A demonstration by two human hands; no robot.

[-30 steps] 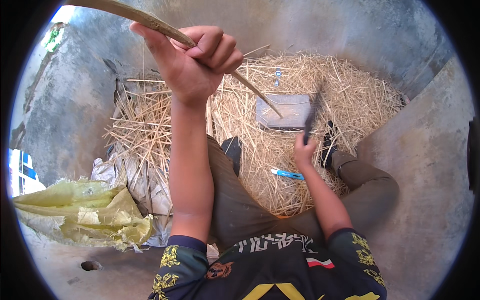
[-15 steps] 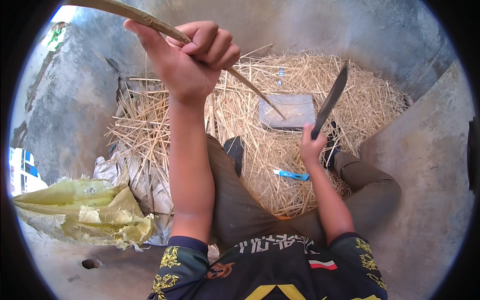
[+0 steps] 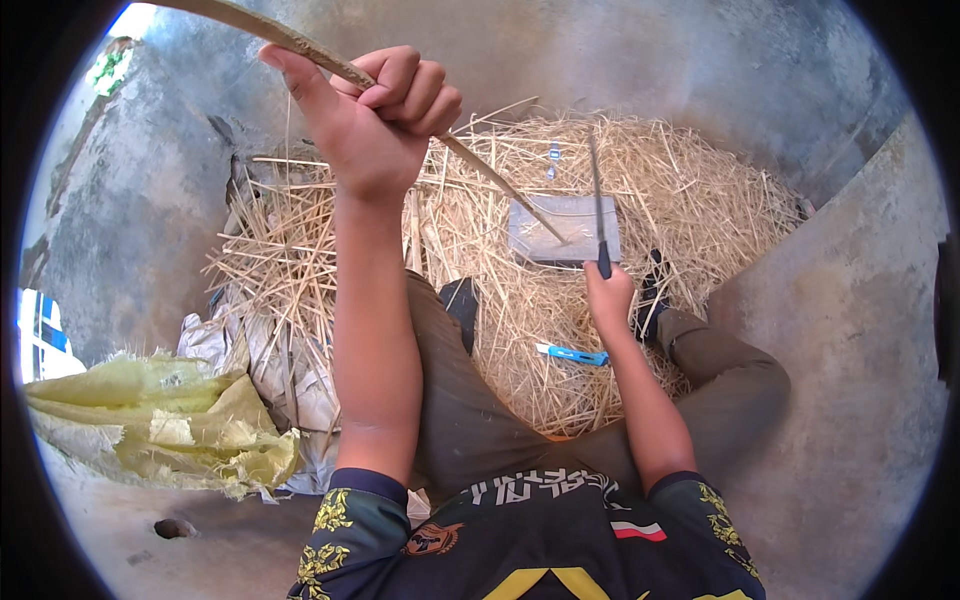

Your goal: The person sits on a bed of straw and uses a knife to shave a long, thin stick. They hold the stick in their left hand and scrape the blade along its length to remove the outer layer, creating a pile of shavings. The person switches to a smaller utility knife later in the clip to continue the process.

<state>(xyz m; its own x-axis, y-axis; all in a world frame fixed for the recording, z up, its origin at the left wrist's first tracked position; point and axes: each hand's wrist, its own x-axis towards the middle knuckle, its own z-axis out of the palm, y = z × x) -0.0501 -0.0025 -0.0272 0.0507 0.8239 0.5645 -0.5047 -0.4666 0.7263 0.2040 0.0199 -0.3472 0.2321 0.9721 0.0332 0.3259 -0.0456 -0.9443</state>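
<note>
My left hand [image 3: 385, 125] is raised at the upper left, its fingers wrapped round a long wooden stick [image 3: 490, 175]. The stick slants down to the right, and its lower end meets a grey block [image 3: 545, 218] on the floor. Small pale chips lie on the block near that end. My right hand [image 3: 608, 298] grips the dark handle of a machete [image 3: 599, 190]. Its blade points away from me and is seen nearly edge-on, just over the block's right side.
Straw-like shavings [image 3: 700, 200] cover the floor around the block. A blue box cutter [image 3: 575, 355] lies on them between my legs. Thin split sticks [image 3: 280, 255] pile up at left, beside a frayed yellow sack [image 3: 170, 425]. Concrete walls [image 3: 680, 50] enclose the far side and right.
The machete has swung left, from slanting right to nearly upright in view, and its blade has turned edge-on. My left hand and the stick have hardly moved.
</note>
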